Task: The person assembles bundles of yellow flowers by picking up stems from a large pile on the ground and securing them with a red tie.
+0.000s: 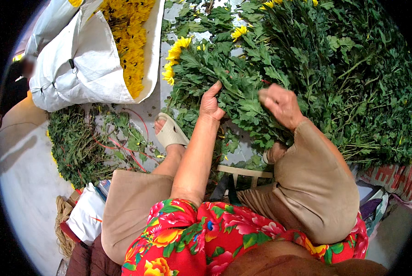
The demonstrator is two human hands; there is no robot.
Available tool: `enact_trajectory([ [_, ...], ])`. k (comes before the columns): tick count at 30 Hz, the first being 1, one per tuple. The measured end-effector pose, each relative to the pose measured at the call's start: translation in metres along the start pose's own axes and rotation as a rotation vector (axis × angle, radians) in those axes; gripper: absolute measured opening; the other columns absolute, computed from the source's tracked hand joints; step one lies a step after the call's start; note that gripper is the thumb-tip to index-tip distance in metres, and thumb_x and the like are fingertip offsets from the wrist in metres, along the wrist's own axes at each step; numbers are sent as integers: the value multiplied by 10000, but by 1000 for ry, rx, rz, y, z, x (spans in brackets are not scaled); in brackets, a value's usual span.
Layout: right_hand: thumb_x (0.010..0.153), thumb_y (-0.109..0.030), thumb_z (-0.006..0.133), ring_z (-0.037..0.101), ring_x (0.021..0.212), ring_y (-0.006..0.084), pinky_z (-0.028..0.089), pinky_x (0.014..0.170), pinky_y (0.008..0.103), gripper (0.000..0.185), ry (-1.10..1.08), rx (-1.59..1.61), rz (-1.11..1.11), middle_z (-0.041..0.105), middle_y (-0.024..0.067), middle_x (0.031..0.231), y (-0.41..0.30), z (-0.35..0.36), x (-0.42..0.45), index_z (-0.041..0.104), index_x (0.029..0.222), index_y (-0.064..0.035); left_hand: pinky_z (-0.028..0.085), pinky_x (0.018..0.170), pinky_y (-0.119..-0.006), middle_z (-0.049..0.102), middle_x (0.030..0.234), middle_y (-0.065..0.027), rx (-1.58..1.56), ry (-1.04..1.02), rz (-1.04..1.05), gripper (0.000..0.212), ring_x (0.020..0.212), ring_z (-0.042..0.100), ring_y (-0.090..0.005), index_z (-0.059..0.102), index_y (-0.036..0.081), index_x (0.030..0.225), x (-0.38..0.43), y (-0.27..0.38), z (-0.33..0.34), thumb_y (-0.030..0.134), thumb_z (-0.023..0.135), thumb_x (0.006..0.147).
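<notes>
A bunch of yellow chrysanthemums (223, 76) lies slantwise before me, its flower heads at the upper left and its leafy stems running down to the right. My left hand (211, 101) grips the bunch from its near side, thumb up against the leaves and the other fingers hidden underneath. Over the stem part of the same bunch is my right hand (281, 105), blurred and with curled fingers. Whether it holds anything is unclear. A short bit of red string (265, 81) shows just beyond its fingertips.
Leafy chrysanthemum stems (330, 69) are heaped at the right. A white woven sack (88, 69) full of yellow blooms (131, 45) stands upper left. Below it lie another bunch (78, 141) and loose red string (133, 151). My sandalled foot (171, 131) is beside the left arm.
</notes>
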State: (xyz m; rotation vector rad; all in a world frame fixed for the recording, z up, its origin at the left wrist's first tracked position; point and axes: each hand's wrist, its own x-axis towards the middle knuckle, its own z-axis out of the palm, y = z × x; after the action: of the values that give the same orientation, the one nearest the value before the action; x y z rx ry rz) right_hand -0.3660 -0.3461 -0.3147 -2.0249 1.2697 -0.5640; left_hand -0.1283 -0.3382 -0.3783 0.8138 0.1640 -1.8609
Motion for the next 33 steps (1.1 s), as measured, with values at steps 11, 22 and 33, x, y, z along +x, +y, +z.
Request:
enact_trajectory([
  [11, 865, -12, 570, 665, 1033, 358, 516, 883, 388, 464, 176, -21, 294, 658, 216, 1191, 47, 36, 36, 562, 1329, -34, 493, 998, -473, 681, 1183, -113, -18, 11, 9, 376, 1084, 640, -288, 637, 25, 1199, -8, 2, -25, 265, 638, 909],
  [22, 757, -24, 746, 621, 986, 403, 509, 837, 488, 1015, -376, -400, 284, 619, 229, 1142, 2, 66, 61, 136, 1563, -127, 495, 996, -477, 674, 1195, -119, -40, -43, -1, 382, 1094, 639, -301, 624, 25, 1227, -7, 1, -25, 251, 626, 918],
  [33, 872, -162, 678, 473, 1347, 257, 325, 1140, 362, 614, 411, 44, 63, 509, 163, 1452, 28, -78, 119, 469, 1441, -60, 533, 941, -424, 689, 1153, -109, 44, -4, -128, 328, 1018, 671, -251, 633, 21, 1208, 8, -9, 25, 203, 622, 935],
])
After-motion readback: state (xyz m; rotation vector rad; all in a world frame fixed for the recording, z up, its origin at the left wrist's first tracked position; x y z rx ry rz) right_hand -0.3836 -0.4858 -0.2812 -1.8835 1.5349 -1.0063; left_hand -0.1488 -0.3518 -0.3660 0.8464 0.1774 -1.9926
